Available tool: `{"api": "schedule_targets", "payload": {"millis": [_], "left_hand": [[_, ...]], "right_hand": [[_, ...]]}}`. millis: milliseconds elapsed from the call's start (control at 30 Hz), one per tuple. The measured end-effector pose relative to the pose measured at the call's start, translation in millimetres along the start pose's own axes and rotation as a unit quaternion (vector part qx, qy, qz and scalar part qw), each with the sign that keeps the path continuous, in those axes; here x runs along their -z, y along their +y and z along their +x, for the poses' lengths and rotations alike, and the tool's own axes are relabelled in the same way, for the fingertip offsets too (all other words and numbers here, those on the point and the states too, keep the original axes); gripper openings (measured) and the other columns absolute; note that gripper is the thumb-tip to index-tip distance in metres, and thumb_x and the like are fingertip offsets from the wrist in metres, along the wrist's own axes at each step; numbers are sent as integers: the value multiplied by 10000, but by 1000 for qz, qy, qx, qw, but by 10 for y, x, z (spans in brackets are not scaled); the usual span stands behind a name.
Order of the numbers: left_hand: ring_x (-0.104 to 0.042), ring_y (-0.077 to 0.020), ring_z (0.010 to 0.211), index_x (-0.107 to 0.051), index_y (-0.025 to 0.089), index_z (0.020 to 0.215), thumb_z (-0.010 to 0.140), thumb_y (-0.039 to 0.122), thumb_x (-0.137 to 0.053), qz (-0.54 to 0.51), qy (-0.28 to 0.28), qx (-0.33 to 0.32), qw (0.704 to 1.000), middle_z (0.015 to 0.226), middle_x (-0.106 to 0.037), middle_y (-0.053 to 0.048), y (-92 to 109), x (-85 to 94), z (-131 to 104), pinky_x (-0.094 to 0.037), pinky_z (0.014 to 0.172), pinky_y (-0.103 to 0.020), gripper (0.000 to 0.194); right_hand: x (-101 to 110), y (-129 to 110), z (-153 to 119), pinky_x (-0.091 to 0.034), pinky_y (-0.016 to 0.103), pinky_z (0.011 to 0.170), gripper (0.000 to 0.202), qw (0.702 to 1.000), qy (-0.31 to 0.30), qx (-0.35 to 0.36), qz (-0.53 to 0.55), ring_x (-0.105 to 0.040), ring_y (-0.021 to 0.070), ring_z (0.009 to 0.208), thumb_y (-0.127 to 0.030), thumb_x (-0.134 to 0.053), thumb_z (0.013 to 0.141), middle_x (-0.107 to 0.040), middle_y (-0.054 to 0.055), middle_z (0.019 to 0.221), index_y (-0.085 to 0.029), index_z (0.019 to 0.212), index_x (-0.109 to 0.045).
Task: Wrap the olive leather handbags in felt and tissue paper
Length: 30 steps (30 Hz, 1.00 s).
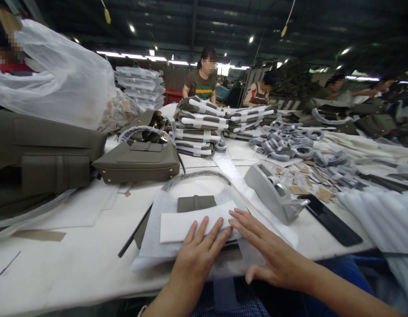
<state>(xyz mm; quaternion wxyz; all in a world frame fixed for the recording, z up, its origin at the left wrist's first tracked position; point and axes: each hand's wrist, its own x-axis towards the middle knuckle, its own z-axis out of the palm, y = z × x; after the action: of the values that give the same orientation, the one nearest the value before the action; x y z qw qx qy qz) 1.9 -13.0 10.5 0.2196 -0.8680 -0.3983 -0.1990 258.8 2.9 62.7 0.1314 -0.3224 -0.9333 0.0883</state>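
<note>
My left hand [202, 246] lies with fingers spread on a white foam strip [180, 226]. The strip rests across a handbag [196, 203], whose dark olive tab shows above it, and translucent wrapping sheet [157, 233] covers much of the bag. The bag's wrapped handle [200, 175] arches away from me. My right hand [270, 251] is open, its fingertips at the right end of the strip and its thumb held apart. A strip of clear tape or film [224, 293] hangs over the table edge below my hands. The bag's near side is partly hidden.
A grey tape dispenser [271, 193] stands right of the bag, beside a black phone [332, 220]. Olive handbags [141, 163] sit at left. Stacked wrapped bags [200, 125], wrapped handles [286, 143] and paper tags [306, 178] lie farther back. A person [202, 79] stands across the table [75, 259].
</note>
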Motion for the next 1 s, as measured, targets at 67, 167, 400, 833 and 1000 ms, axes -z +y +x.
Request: {"api": "schedule_targets", "payload": {"millis": [67, 167, 400, 833, 1000], "left_hand": [[-515, -289, 1327, -285, 285, 1523, 995, 218, -444, -13, -15, 4, 1000, 1562, -378, -12, 2, 36, 21, -527, 1018, -468, 555], [-515, -303, 1328, -224, 298, 1540, 979, 214, -488, -21, -36, 5, 999, 1563, -375, -61, 9, 67, 55, -522, 1023, -482, 626], [-559, -311, 1284, -352, 340, 1493, 944, 177, -549, -26, -48, 6, 999, 1519, -449, -31, 22, 127, 93, -550, 988, -495, 605], [-496, -320, 1342, -305, 343, 1511, 888, 98, -610, -48, -67, 15, 996, 1559, -392, -29, 37, 117, 56, -486, 1065, -521, 736], [-510, -310, 1331, -356, 356, 1486, 898, 106, -600, -54, -66, 19, 996, 1539, -426, -25, 31, 126, 66, -502, 1048, -520, 684]], "right_hand": [[-23, -21, -63, -316, 515, 1187, 889, 1000, -1, 17, -21, -152, 335, 1508, -457, -704, 861, -163, 166, 1636, -155, 1562, -249], [-100, 20, -83, -370, 493, 1168, 681, 998, 24, 44, -40, -186, 287, 1506, -83, -570, 906, -227, 145, 1625, -188, 1532, -323], [-252, -15, -187, -390, 450, 1170, 422, 973, 193, 106, -74, -407, 212, 1415, 6, -474, 935, -581, 144, 1398, -103, 1340, -524], [-865, -420, -104, -548, 365, 1016, 267, 958, 216, 179, -51, -666, 208, 1133, -81, -511, 964, -736, 98, 1150, -98, 1183, -664], [-855, -405, -311, -568, 322, 979, 228, 966, 205, 157, 31, -713, 170, 1023, -96, -488, 972, -763, 94, 1042, -117, 1102, -675]]}}
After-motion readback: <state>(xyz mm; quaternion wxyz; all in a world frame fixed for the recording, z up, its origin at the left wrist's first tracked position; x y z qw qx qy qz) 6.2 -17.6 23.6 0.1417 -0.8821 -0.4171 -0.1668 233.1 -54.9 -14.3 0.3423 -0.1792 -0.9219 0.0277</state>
